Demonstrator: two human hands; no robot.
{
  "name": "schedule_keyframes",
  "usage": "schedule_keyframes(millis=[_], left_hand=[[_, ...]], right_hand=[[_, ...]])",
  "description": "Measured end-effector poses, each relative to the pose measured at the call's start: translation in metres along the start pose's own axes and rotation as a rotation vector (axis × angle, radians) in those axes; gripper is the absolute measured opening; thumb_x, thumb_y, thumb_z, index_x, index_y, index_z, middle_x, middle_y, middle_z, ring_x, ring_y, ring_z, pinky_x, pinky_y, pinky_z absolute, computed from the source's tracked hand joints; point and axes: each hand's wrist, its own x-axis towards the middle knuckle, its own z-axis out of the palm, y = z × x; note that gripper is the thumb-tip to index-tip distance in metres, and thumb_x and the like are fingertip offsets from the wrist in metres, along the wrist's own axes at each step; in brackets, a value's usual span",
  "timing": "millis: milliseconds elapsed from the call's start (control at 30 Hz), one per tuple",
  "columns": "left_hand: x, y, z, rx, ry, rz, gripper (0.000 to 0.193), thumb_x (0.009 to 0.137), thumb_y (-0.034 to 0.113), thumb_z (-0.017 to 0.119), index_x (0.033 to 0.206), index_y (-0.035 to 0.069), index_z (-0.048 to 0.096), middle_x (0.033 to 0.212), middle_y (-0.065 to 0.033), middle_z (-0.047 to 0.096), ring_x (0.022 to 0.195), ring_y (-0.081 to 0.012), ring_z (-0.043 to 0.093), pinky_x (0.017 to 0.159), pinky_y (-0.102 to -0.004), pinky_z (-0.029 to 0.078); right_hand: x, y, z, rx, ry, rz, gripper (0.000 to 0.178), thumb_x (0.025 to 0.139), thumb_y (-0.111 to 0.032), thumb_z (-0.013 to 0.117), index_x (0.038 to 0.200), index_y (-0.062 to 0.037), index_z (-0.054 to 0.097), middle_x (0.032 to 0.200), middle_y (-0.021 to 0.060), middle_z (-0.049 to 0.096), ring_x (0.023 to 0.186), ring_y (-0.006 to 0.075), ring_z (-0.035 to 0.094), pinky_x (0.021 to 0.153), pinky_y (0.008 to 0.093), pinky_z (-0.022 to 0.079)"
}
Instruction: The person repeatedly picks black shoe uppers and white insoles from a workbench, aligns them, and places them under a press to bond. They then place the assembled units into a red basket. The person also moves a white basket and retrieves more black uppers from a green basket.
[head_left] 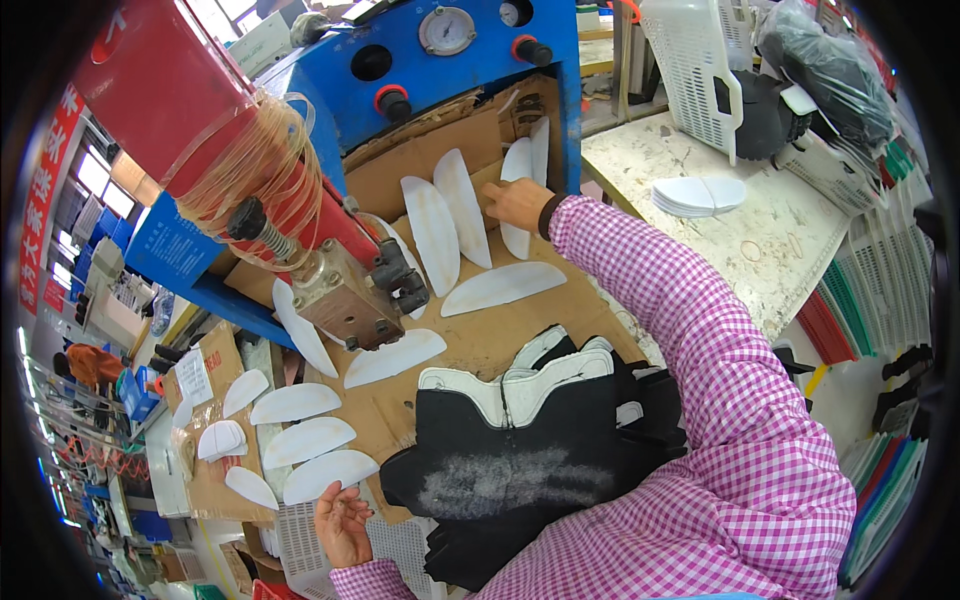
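My right hand (pixel 518 205), in a checked pink and white sleeve with a dark cuff, reaches to the back of the cardboard-covered surface (pixel 500 316). Its fingers are closed over the middle of a white half-moon piece (pixel 515 243), whose ends show above and below them. Several like it lie around, such as one at the centre (pixel 432 235) and one lying sideways (pixel 503 289). Low on the left, my left hand (pixel 343 525) has loosely curled fingers with nothing visible in them. Its fingertips are close to the edge of another white half-moon piece (pixel 330 477).
A red machine arm with a metal head (pixel 345 300) hangs over the surface from a blue cabinet (pixel 440 60) with gauges and knobs. Black pieces with white tops (pixel 515 430) are stacked in front of me. On the right table (pixel 740 255) lies a bundle of white pieces (pixel 698 195).
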Motion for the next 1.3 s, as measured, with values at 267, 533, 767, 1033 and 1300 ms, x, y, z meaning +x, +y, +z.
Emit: schedule_keyframes(millis=[267, 533, 767, 1033, 1300], left_hand=[[0.009, 0.027, 0.034, 0.044, -0.171, 0.117, 0.030, 0.090, 0.010, 0.051, 0.117, -0.003, 0.051, 0.093, -0.0154, 0.064, 0.072, -0.0189, 0.061, 0.062, -0.0296, 0.052], [0.012, 0.059, 0.120, 0.144, -0.451, 0.147, 0.029, 0.088, 0.005, 0.050, 0.115, -0.003, 0.052, 0.094, -0.0159, 0.064, 0.074, -0.0196, 0.063, 0.068, -0.0298, 0.053], [0.009, 0.070, 0.190, 0.204, -0.699, 0.142, 0.027, 0.090, 0.002, 0.048, 0.116, -0.004, 0.051, 0.096, -0.0125, 0.064, 0.079, -0.0169, 0.063, 0.070, -0.0271, 0.051], [-0.001, 0.066, 0.236, 0.249, -0.783, 0.319, 0.031, 0.089, 0.002, 0.051, 0.120, -0.002, 0.051, 0.104, -0.0100, 0.062, 0.091, -0.0152, 0.060, 0.082, -0.0260, 0.046], [-0.011, 0.060, 0.224, 0.150, -0.770, 0.099, 0.039, 0.097, 0.025, 0.048, 0.123, -0.004, 0.048, 0.114, -0.0195, 0.060, 0.102, -0.0264, 0.061, 0.089, -0.0363, 0.048]], right_hand=[[-0.035, 0.016, -0.065, 0.110, 0.317, -0.139, 0.012, 0.074, -0.010, 0.060, 0.086, -0.0092, 0.059, 0.091, 0.0069, 0.049, 0.083, 0.0212, 0.059, 0.061, 0.0321, 0.052], [-0.064, 0.042, -0.076, 0.568, 0.558, 0.289, 0.012, 0.078, 0.001, 0.063, 0.087, -0.0063, 0.061, 0.092, 0.0068, 0.055, 0.083, 0.0240, 0.060, 0.068, 0.0306, 0.050], [-0.083, 0.059, -0.079, 1.224, 0.902, 0.622, 0.014, 0.081, 0.004, 0.065, 0.092, -0.0047, 0.063, 0.083, 0.0018, 0.056, 0.075, 0.0105, 0.057, 0.065, 0.0254, 0.048], [-0.137, 0.032, -0.139, 1.805, 0.944, 0.717, 0.006, 0.086, -0.007, 0.063, 0.091, -0.0062, 0.060, 0.075, -0.0013, 0.059, 0.068, 0.0049, 0.055, 0.054, 0.0180, 0.041], [-0.171, -0.061, -0.193, 1.990, 0.793, 0.657, 0.022, 0.089, -0.007, 0.055, 0.111, -0.0029, 0.052, 0.092, 0.0079, 0.064, 0.079, 0.0155, 0.065, 0.058, 0.0217, 0.050]])
